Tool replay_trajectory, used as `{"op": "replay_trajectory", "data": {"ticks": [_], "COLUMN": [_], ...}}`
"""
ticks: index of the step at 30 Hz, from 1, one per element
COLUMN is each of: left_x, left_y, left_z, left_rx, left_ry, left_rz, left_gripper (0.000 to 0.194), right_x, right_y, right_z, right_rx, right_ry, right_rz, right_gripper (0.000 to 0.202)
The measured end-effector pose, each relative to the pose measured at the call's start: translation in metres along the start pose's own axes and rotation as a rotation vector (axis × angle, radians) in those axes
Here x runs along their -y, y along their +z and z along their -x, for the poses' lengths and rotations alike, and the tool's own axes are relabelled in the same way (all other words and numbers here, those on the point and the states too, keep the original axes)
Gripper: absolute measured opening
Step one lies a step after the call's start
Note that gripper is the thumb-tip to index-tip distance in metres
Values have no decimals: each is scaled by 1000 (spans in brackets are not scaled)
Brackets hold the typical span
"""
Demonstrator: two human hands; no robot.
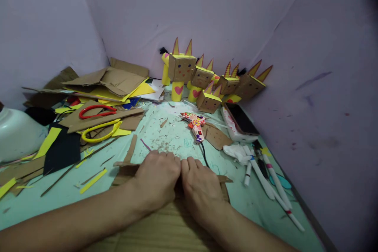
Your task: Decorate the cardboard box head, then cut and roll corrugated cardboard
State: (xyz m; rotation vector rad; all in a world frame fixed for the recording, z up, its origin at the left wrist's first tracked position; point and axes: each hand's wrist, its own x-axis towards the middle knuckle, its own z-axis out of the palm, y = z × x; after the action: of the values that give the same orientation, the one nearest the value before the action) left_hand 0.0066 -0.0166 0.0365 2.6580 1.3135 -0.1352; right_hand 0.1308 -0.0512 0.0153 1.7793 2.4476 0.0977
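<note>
A large piece of brown cardboard (159,230) lies in front of me, reaching past the bottom of the view. My left hand (159,177) is closed in a fist on its far edge, fingers curled round it. Right beside it, my right hand (202,189) grips the same edge, and the two hands touch at the knuckles. Torn or bent cardboard strips stick out to either side of the hands. The fingertips and the part of the cardboard under them are hidden. Just beyond the hands rests a glue gun (196,124) with a colourful patterned body and black cord.
Several cardboard-and-yellow-paper animal figures (181,69) stand along the back wall. Red scissors (97,111), yellow scissors (100,130) and scraps pile up at left, near a white jug (19,134). Markers (277,181) and a phone (242,118) on a white box lie at right.
</note>
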Motion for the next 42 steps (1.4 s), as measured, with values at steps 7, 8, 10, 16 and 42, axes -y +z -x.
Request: {"op": "replay_trajectory", "data": {"ticks": [7,8,10,16,42], "left_x": [12,18,30,37,40], "left_y": [4,0,-8,-14,-13], "left_z": [5,4,0,-1,27], "left_rx": [-21,-5,18,90,-340], "left_ry": [82,67,33,-31,227], "left_rz": [-65,-55,-44,-33,6], "left_gripper": [24,20,13,14,45], "right_x": [-19,-28,-46,-65,-78], "right_y": [5,1,-7,-17,-9], "right_z": [4,3,4,6,31], "right_rx": [-42,-11,27,193,-216], "right_ry": [-49,-42,-12,65,82], "right_rz": [-95,-152,-241,-175,-321], "right_gripper": [12,13,20,31,36]}}
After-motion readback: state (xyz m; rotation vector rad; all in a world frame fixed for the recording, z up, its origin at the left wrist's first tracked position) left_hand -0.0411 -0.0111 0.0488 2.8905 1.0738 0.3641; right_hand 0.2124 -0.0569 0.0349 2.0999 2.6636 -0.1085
